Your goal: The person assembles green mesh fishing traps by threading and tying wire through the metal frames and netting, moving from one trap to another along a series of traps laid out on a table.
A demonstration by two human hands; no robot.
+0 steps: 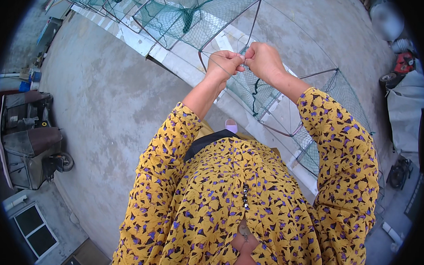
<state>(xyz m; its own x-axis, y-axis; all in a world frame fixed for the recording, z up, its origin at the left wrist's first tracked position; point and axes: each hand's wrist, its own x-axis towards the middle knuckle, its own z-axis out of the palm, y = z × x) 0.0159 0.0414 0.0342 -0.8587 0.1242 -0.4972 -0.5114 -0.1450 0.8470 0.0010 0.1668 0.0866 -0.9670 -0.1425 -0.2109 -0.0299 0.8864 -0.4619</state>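
Note:
A long green mesh fish trap (206,32) with dark rectangular frames stretches from the far left, under my hands, toward the lower right. My left hand (222,66) and my right hand (263,62) meet above it, fingertips close together. Both are closed in a pinch on what looks like a thin cord of the trap, beside the lower end of a dark frame bar (254,23). The exact spot they grip is hidden by the fingers. Below them, a dark green cord (255,94) hangs along the mesh.
The trap lies over a long pale strip of boards or sheets (131,37) on the concrete floor (106,96). A three-wheeled vehicle (32,138) stands at the left. On the right are a red vehicle (405,62) and a grey cover (406,116). My shoe (231,125) shows below.

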